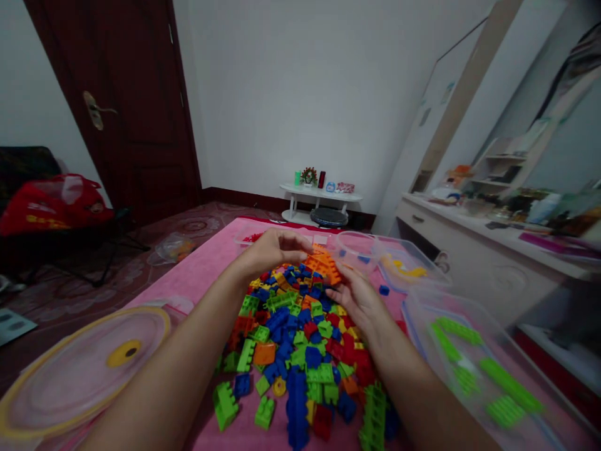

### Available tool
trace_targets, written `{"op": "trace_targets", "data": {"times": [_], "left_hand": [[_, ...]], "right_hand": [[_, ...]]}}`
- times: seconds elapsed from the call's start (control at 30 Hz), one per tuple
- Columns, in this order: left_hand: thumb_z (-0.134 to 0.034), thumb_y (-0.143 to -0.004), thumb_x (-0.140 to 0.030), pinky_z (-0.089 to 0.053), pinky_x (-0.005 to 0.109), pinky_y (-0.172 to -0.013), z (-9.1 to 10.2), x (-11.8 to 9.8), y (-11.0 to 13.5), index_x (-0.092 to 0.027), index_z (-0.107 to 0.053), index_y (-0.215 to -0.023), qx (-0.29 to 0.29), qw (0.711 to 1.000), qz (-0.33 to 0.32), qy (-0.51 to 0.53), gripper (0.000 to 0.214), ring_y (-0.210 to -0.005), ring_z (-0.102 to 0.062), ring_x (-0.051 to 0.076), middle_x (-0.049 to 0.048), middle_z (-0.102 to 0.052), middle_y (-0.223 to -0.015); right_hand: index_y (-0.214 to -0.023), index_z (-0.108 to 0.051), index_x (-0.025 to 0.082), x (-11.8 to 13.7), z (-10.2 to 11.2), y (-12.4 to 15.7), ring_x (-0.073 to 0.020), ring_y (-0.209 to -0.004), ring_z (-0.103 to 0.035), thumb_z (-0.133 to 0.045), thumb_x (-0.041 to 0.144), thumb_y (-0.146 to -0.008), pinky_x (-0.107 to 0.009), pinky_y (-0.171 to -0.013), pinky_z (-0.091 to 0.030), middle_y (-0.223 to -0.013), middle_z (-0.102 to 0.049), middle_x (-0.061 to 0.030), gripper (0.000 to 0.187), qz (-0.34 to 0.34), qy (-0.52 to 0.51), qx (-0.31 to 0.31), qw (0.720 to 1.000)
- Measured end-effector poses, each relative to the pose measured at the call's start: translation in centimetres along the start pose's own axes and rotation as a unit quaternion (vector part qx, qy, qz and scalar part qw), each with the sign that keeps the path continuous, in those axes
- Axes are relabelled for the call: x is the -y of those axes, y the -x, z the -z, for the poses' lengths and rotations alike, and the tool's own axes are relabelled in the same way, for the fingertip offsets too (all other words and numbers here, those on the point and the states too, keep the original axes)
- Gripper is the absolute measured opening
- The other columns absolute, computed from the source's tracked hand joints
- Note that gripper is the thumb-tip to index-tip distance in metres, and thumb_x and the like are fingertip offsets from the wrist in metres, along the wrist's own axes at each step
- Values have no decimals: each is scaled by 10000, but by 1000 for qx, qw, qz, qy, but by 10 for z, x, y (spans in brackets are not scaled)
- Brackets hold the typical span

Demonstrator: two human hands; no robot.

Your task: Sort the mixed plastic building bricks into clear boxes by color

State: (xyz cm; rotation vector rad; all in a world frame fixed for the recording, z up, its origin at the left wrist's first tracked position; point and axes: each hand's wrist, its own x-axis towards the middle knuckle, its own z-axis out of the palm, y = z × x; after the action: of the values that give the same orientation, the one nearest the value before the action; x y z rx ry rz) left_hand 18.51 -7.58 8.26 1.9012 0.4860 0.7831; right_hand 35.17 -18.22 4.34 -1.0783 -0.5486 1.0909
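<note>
An orange studded building-block piece is held up above the far end of a heap of toy bricks. My left hand grips its upper left edge between thumb and fingers. From the lower right, my right hand holds the same piece, its fingers partly hidden behind it. Below both hands the heap spreads toward me in blue, green, red, yellow and orange. A long blue piece and a green piece lie at its near edge.
Clear bins stand on the pink cloth: one with green pieces, one with yellow pieces. A round yellow-rimmed lid lies at left. A single blue brick sits right of the heap. A white dresser borders the right.
</note>
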Motion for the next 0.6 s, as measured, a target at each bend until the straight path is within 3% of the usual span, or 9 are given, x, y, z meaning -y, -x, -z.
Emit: {"op": "trace_targets", "data": {"times": [0.1, 0.17, 0.33, 0.6], "left_hand": [[-678, -675, -186, -504, 231, -660, -14, -12, 1, -120, -687, -842, 30, 998, -49, -31, 180, -704, -627, 123, 48, -696, -802], [-665, -671, -165, -507, 238, -673, -21, -11, 0, -127, -696, -819, 17, 994, -68, -85, 156, -711, -626, 129, 44, -693, -793], [-650, -654, -146, -510, 247, -680, -28, -8, -2, -148, -706, -788, -7, 979, -81, -189, 145, -731, -634, 147, 35, -693, -800], [-601, -740, -234, -518, 245, -680, -32, -13, -1, -158, -701, -881, -15, 979, -90, -182, 189, -754, -653, 150, 36, -712, -845]], "right_hand": [[-1009, -569, 167, -1, -10, 12, -143, -588, -649, -572, 346, -815, -236, -443, -532, -808, -676, -34, 264, -44, -54, 90, 993], [-1021, -562, 170, 0, -15, 17, -147, -590, -655, -597, 366, -804, -238, -448, -536, -806, -680, -34, 294, -30, -54, 108, 992], [-1037, -534, 168, 0, -19, 18, -124, -495, -618, -680, 236, -727, -171, -353, -449, -718, -662, -9, 349, 15, -34, 73, 997], [-954, -576, 154, -1, -18, 14, -105, -507, -608, -661, 199, -722, -152, -369, -421, -716, -659, -11, 251, 17, -78, 18, 997]]}}
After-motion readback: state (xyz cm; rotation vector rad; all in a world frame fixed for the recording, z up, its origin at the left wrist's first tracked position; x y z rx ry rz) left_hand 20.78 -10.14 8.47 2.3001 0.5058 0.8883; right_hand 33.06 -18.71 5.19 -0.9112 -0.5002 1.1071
